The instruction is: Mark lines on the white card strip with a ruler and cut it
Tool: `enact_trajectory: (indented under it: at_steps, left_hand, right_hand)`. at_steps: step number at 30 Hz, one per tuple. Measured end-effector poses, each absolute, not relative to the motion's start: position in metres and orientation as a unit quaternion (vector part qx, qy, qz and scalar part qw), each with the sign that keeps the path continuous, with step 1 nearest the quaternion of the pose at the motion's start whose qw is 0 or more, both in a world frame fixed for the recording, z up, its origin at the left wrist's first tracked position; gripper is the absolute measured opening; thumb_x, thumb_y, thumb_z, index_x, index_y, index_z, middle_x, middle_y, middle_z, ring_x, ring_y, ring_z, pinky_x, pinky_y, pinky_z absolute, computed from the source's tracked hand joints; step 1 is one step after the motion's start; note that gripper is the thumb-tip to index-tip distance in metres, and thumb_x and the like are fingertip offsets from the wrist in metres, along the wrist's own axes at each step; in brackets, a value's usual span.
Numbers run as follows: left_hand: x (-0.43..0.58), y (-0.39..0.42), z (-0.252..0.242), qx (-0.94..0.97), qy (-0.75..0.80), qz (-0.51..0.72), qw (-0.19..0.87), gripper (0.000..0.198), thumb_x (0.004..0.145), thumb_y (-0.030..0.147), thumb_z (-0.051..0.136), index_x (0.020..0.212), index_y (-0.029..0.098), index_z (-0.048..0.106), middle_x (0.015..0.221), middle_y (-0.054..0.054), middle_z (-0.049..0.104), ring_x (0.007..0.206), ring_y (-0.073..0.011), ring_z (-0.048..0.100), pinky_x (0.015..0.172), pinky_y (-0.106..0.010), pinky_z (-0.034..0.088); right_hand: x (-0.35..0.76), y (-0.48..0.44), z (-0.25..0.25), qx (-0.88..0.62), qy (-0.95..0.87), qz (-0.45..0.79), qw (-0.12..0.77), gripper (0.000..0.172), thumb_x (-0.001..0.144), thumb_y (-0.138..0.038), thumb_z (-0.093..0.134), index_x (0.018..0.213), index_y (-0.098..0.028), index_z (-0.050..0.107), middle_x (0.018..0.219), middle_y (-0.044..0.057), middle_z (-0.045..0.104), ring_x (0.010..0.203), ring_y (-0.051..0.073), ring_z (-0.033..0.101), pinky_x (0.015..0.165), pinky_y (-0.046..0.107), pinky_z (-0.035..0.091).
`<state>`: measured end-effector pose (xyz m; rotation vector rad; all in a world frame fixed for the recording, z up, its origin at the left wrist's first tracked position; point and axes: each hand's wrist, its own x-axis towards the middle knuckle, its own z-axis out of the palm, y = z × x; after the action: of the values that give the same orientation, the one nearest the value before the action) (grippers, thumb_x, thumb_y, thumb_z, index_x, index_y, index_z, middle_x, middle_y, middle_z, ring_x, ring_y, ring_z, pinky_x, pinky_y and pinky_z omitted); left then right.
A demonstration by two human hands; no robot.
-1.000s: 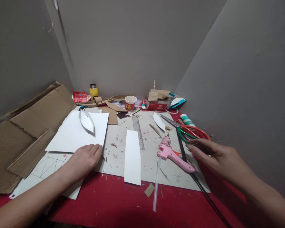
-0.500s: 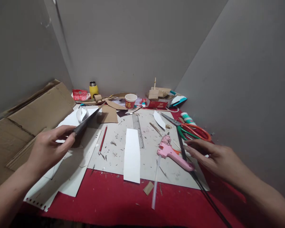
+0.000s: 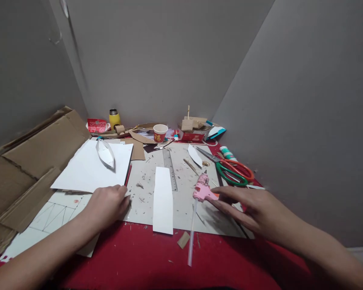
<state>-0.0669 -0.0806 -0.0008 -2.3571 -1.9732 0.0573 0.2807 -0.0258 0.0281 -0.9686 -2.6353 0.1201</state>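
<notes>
My left hand (image 3: 107,205) lies at the near right corner of a large white sheet (image 3: 81,171), its fingers curled on the sheet's edge. A folded white paper boat shape (image 3: 105,154) sits on that sheet. A red pencil (image 3: 128,175) shows just beyond my fingertips. My right hand (image 3: 251,211) is stretched out, fingers apart, over the handle of a pink glue gun (image 3: 201,191) and hides its rear part. A clear glue stick (image 3: 191,231) juts from the gun toward me. Both hands are over a grey board (image 3: 181,209) on a red tabletop.
A white paper strip (image 3: 162,200) and a metal ruler (image 3: 169,169) lie mid-board. Orange and green scissors (image 3: 234,171) lie at the right. A red paper cup (image 3: 160,133), a yellow bottle (image 3: 114,118) and scraps line the back wall. Brown cardboard (image 3: 39,161) fills the left.
My left hand had lifted the white sheet, showing the red pencil, and has laid it flat again. My right hand has moved left from beside the scissors onto the glue gun's handle.
</notes>
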Motion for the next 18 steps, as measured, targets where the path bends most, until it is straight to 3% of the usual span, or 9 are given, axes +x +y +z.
enact_trajectory:
  at_steps: [6,10,18]
  left_hand:
    - [-0.050,-0.034,-0.001,-0.733,-0.679,0.042,0.011,0.024,0.092,0.026,0.048,0.100,0.009,0.063,0.097,-0.015,0.066,0.081,-0.0256,0.066,0.068,-0.039,0.052]
    - [-0.049,-0.009,0.000,-0.701,-0.711,0.050,-0.033,0.033,0.090,0.032,0.058,0.119,0.017,0.055,0.119,-0.009,0.059,0.098,-0.0215,0.061,0.082,-0.042,0.052]
    - [-0.054,0.002,-0.007,-0.665,-0.734,-0.018,-0.137,0.033,0.090,0.032,0.057,0.120,0.017,0.055,0.120,-0.009,0.058,0.100,-0.0224,0.060,0.083,-0.043,0.052]
  right_hand:
    - [0.275,-0.029,0.018,-0.325,-0.934,0.047,0.141,0.025,0.094,-0.031,0.044,0.099,-0.017,0.063,0.076,0.006,0.072,0.060,0.016,0.066,0.054,0.025,0.048]
    - [0.274,-0.028,0.015,-0.323,-0.934,0.056,0.140,0.023,0.093,-0.027,0.044,0.099,-0.017,0.063,0.078,0.007,0.073,0.060,0.016,0.066,0.053,0.025,0.046]
    - [0.271,-0.028,0.010,-0.314,-0.941,0.064,0.104,0.017,0.093,-0.026,0.047,0.098,-0.019,0.062,0.077,0.005,0.070,0.065,0.019,0.066,0.056,0.027,0.044]
